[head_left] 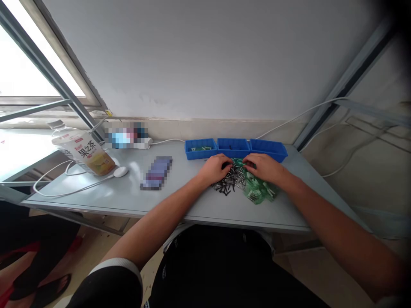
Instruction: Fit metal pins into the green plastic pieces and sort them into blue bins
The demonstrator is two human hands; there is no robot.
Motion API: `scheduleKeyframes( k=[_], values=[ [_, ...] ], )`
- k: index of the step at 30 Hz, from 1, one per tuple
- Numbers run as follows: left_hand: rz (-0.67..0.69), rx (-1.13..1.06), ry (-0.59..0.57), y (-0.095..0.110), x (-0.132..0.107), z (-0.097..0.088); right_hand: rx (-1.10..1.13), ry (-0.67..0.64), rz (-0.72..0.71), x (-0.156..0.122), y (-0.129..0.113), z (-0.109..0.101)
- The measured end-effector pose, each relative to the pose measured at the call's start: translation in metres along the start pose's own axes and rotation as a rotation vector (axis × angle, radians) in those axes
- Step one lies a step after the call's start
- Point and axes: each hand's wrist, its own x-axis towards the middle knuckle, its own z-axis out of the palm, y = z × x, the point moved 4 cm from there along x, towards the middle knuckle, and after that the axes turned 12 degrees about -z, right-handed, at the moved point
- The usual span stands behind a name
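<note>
A loose pile of dark and silvery screws (228, 182) lies on the grey table between my two hands. My left hand (215, 169) rests at the pile's left edge, fingers curled in towards the thumb; whatever is between the fingertips is too small to make out. To the right, a crumpled green plastic bag (258, 190) with pale and metallic pieces showing through it lies against the screws. My right hand (265, 167) is closed on the bag's upper part. Behind the hands stand three blue bins: the left bin (201, 155) holds small greenish-white pieces, the middle bin (233, 153) a few dark bits.
The right blue bin (268, 149) stands behind my right hand. Leftward on the table (180, 205) are a blurred phone (156, 173), a drink bottle (84, 149) and a white round charger (120, 172) with its cable. A person's sandalled foot (56, 286) shows at lower left.
</note>
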Motion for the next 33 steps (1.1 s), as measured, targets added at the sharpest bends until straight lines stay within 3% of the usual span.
scheduleKeyframes(
  k=[10, 15, 22, 28, 33],
  values=[
    [0.009, -0.001, 0.006, 0.0, 0.0, 0.0, 0.062, -0.044, 0.12, -0.003, -0.008, -0.028],
    [0.012, -0.004, 0.002, 0.001, 0.0, -0.001, 0.214, -0.198, 0.227, -0.016, 0.007, -0.034],
    [0.014, -0.002, 0.008, 0.001, -0.001, -0.001, 0.308, -0.226, 0.164, -0.02, 0.009, -0.035],
    [0.014, -0.001, 0.008, 0.0, 0.0, -0.001, 0.264, -0.119, 0.147, -0.014, 0.007, -0.034],
    [0.019, -0.027, 0.032, 0.005, -0.002, -0.004, 0.171, 0.115, 0.173, -0.011, 0.008, -0.047]
  ],
)
